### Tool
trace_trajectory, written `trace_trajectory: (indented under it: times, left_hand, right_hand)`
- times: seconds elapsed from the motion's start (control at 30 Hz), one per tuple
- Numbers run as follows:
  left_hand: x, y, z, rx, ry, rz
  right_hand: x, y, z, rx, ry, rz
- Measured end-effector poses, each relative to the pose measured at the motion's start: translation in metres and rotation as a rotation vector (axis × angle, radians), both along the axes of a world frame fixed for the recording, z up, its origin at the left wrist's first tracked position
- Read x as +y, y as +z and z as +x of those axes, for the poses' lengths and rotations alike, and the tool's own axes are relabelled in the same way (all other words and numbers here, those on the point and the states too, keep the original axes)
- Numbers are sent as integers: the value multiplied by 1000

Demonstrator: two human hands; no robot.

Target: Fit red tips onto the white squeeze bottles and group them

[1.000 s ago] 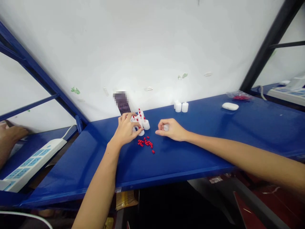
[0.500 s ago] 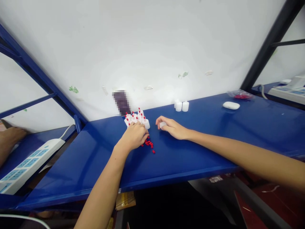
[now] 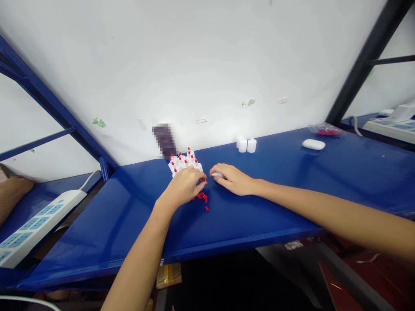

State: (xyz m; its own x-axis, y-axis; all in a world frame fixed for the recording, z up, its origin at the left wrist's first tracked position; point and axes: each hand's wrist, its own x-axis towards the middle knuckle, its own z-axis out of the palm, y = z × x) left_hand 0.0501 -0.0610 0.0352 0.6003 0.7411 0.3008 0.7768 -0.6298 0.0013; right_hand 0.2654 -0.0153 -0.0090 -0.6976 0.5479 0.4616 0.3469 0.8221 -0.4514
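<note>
My left hand (image 3: pixel 186 185) pinches a small red tip (image 3: pixel 205 181) between thumb and fingertips. Below it lie several loose red tips (image 3: pixel 202 196) on the blue table. My right hand (image 3: pixel 235 179) is closed around a white candle body (image 3: pixel 218 175), tilted on its side and mostly covered by the fingers. The two hands face each other with a small gap between them. Just behind my left hand stands a cluster of white tealight-like candles (image 3: pixel 183 162) with red tips on top, partly hidden by that hand. Three plain white candle bodies (image 3: pixel 251 145) stand near the wall.
A white oval case (image 3: pixel 313 144) and a clear bag of red pieces (image 3: pixel 326 129) lie on the right of the blue table (image 3: pixel 279 207). A pixelated dark object (image 3: pixel 165 140) leans on the wall. Power strip (image 3: pixel 42 224) and another person's hand (image 3: pixel 14 192) are at left.
My left hand has risen off the loose red tips, now with one in its fingers, and moved slightly right. My right hand has turned the candle body and come slightly closer.
</note>
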Motion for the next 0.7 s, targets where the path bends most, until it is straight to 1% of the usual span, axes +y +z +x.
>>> trace_trajectory:
  times: [0.13,0.23,0.4,0.47,0.57,0.7]
  left_hand:
    - [-2,-1,12,-270,-110,147]
    - [-2,-3,16,-378,-168,197]
    - [-1,-7,18,-410,-206,195]
    - [-1,-8,19,-418,-231,205]
    - [-3,-9,22,-435,-243,191]
    - [-6,-10,25,-442,-216,84]
  right_hand:
    - [-2,2,-1,66,43,9]
    - [-2,3,-1,101,52,-18]
    - [-1,5,3,156,138,-135]
    - [-1,5,4,170,172,-158]
    - [-3,6,5,161,168,-135]
    - [-6,8,4,96,115,-79]
